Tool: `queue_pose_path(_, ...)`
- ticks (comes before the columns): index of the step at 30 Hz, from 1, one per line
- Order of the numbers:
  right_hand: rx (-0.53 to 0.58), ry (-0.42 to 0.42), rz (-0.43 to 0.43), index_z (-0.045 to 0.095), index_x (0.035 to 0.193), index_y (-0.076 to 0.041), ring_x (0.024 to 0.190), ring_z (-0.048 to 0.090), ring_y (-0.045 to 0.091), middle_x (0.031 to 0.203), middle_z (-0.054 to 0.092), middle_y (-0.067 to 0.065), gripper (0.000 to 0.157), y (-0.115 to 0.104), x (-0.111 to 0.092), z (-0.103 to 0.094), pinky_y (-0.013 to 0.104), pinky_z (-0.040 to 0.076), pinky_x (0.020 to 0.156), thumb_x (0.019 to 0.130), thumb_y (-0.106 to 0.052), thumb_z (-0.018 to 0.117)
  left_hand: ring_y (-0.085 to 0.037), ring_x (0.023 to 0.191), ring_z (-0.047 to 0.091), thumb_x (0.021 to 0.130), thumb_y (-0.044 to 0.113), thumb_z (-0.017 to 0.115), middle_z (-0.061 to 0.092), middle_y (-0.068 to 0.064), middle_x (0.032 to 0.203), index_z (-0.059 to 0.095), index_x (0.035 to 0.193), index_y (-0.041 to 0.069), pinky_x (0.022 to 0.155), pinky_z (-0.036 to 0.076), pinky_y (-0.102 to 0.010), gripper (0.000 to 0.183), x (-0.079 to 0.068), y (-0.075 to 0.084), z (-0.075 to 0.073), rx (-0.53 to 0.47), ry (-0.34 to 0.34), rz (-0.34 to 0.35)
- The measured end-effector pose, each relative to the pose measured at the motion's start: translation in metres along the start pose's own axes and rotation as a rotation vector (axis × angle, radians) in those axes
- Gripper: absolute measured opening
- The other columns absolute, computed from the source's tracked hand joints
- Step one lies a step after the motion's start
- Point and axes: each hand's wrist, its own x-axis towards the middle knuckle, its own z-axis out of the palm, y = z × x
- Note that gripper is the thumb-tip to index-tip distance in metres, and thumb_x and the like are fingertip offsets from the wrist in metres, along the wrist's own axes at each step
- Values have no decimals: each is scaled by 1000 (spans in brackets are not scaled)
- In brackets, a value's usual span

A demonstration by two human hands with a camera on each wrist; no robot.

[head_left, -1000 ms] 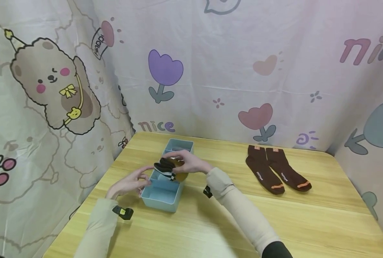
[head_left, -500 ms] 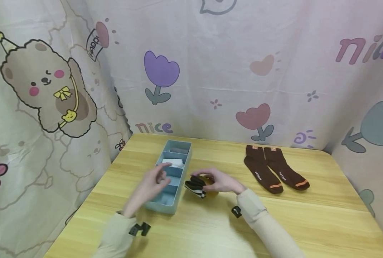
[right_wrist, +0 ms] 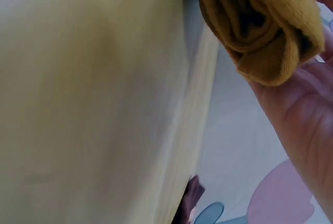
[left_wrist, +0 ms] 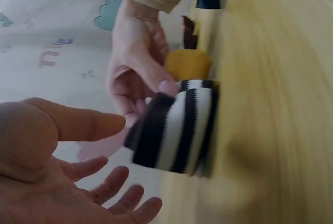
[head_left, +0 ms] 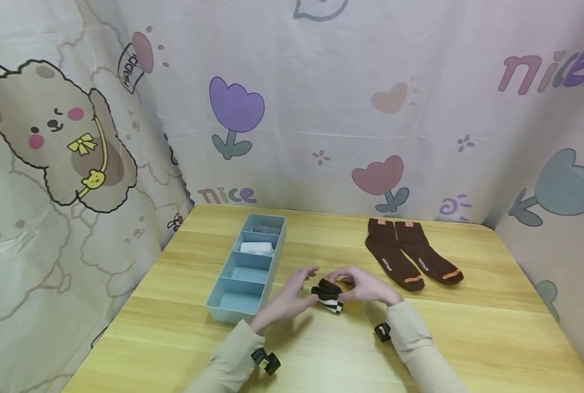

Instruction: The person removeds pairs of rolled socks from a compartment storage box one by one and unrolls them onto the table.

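Observation:
A rolled sock bundle (head_left: 327, 297), mustard with a black-and-white striped cuff, is just above or on the table. My right hand (head_left: 363, 285) holds it between thumb and fingers from the right. The left wrist view shows the striped cuff of the sock bundle (left_wrist: 182, 127) facing my left hand (left_wrist: 36, 156), whose fingers are spread and apart from the cuff. The left hand (head_left: 288, 299) is on the bundle's left in the head view. From the right wrist, the mustard rolled end of the sock bundle (right_wrist: 270, 31) shows its coiled layers.
Left of the hands stands a light blue divided box (head_left: 235, 315). A white folded item (head_left: 256, 248) and a greyish item (head_left: 266, 230) lie in its two far compartments. Two brown socks (head_left: 395, 259) with orange toe stripes lie flat at the table's right rear.
The right hand has carried the sock bundle from over the box to the table on its right. My left hand has left the box's edge and come rightward to the bundle.

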Motion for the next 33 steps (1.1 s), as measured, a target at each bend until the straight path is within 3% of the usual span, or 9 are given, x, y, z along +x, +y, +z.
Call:
queue_pose_path(5,-16,9,23,68,115,0,111,67,22,124,69,20,34,6,-5,-4,30,49,102,82,-5,74,-35,115,53,85,-3,64,50,-25,129,39,145,-6,96,51,-47,65,14,-7,13,-22,-8,-15)
queue_pose_path(11,-21,-19,31,66,126,1,114,63,18,123,71,19,46,14,-11,-8,30,45,106,82,-8,76,-28,99,59,83,-13,59,57,-23,115,47,138,-4,82,50,-28,57,23,-15,24,-86,-16,-53)
queue_pose_path(16,28,-57,54,62,132,3,123,58,20,132,66,21,54,20,-20,-11,24,42,108,80,-5,75,-34,104,65,87,-8,62,63,-24,118,56,130,-5,87,56,-37,44,25,-19,28,-136,-14,-110)
queue_pose_path(19,56,-69,80,60,135,1,129,55,25,136,63,21,55,23,-23,-12,31,42,111,82,-5,74,-34,105,66,87,-5,61,64,-24,120,59,124,-6,88,56,-40,37,25,-21,28,-128,-6,-118)
queue_pose_path(23,99,-78,107,60,137,-3,138,48,37,142,60,18,53,23,-25,-14,55,35,118,85,-6,71,-24,95,63,88,-4,52,69,-22,114,67,114,-5,80,52,-30,29,27,-23,25,-126,-4,-116)
queue_pose_path(25,115,-80,107,60,136,-4,140,44,41,144,59,18,52,24,-26,-15,63,31,118,85,-6,70,-25,91,65,90,-6,46,71,-22,108,69,108,-5,79,52,-30,30,28,-24,23,-163,-26,-104)
queue_pose_path(29,119,-74,115,61,136,-6,141,43,42,144,59,17,51,23,-27,-15,63,30,118,86,-7,70,-22,90,69,93,-7,45,75,-20,101,73,100,-4,80,56,-26,29,30,-24,23,-204,-89,-92)
queue_pose_path(33,100,-51,136,63,135,-12,140,45,37,143,60,13,50,22,-26,-13,56,33,117,85,-9,71,-15,90,68,91,-3,59,77,-15,101,77,98,0,78,55,-22,19,28,-21,24,-125,-128,-96)
